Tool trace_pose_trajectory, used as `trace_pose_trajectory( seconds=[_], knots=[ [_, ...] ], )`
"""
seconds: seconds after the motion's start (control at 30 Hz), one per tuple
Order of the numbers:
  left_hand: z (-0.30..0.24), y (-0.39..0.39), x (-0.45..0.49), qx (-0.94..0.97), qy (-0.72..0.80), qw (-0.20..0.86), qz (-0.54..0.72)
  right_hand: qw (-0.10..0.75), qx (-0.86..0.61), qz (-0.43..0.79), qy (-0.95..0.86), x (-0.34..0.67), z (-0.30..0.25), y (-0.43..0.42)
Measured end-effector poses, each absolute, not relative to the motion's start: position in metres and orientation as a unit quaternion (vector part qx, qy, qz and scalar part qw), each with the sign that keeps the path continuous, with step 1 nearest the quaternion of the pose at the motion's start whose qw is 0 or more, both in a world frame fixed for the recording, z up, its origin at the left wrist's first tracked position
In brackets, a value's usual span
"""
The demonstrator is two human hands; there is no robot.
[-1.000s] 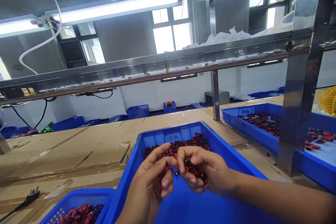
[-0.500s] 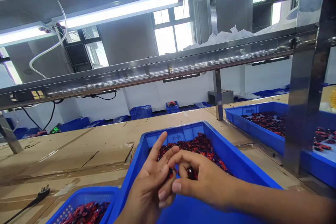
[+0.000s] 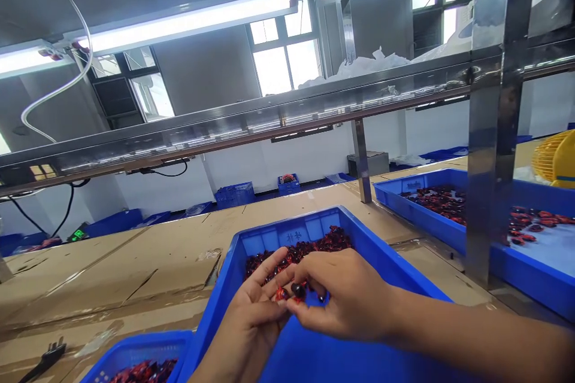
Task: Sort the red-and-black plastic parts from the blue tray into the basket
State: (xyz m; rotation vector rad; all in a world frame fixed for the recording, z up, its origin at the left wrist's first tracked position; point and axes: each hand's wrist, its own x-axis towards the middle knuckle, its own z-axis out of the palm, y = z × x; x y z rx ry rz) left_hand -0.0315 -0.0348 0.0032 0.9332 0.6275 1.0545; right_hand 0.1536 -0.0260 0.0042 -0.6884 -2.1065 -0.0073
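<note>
A blue plastic tray sits in front of me with a heap of small dark red and black parts at its far end. My left hand is palm up over the tray, its fingers partly spread, with a few of the small parts resting on it. My right hand meets it from the right, fingers curled and pinching a small dark part at the left fingertips.
A small blue basket of red parts sits at the lower left, near a black plug. Another blue tray with parts lies to the right, behind a steel post. Cardboard covers the bench. A steel shelf rail runs overhead.
My hands stayed together over the tray and kept working the small parts. The left fingers lowered and the right hand closed in over the left fingertips. The view shifted slightly.
</note>
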Motion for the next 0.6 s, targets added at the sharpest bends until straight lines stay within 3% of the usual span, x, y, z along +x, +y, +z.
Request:
trace_pose_trajectory(
  seconds=[0.2, 0.3, 0.43, 0.6],
  knots=[
    [0.008, -0.038, -0.028, 0.441, 0.283, 0.700, 0.485, 0.446, -0.288, 0.018, -0.847, 0.154, 0.007, -0.028],
    [0.006, -0.038, -0.028, 0.469, 0.268, 0.671, 0.508, 0.442, -0.324, 0.238, -0.802, 0.153, 0.005, -0.025],
    [0.005, -0.044, -0.025, 0.565, 0.306, 0.535, 0.549, 0.312, -0.293, 0.654, -0.623, 0.149, 0.000, -0.012],
    [0.005, -0.058, -0.016, 0.609, 0.356, 0.434, 0.560, 0.215, -0.237, 0.815, -0.483, 0.140, -0.008, -0.005]
  ],
)
